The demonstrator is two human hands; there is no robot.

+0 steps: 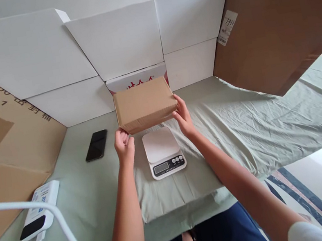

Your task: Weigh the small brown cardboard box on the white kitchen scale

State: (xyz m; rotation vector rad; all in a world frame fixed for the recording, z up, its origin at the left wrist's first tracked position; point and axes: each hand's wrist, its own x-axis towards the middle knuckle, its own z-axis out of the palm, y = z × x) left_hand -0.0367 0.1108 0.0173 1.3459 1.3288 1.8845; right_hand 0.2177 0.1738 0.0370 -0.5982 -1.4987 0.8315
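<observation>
**Box held level over the scale**

The plain brown rectangular cardboard box [145, 104] sits between both hands, long axis running hand to hand. The left hand [124, 143] grips its near-left lower corner; the right hand [183, 117] clasps the right end. The small white digital kitchen scale [162, 151] lies directly below; contact appears absent.

Between my hands the small box [145, 104] is matt brown cardboard, smooth-faced. Just below my grip the scale [163, 151] is glossy white plastic. Under it lies wrinkled pale green cloth [242, 122]. Left of my grip, a glossy black phone [96, 145].
</observation>
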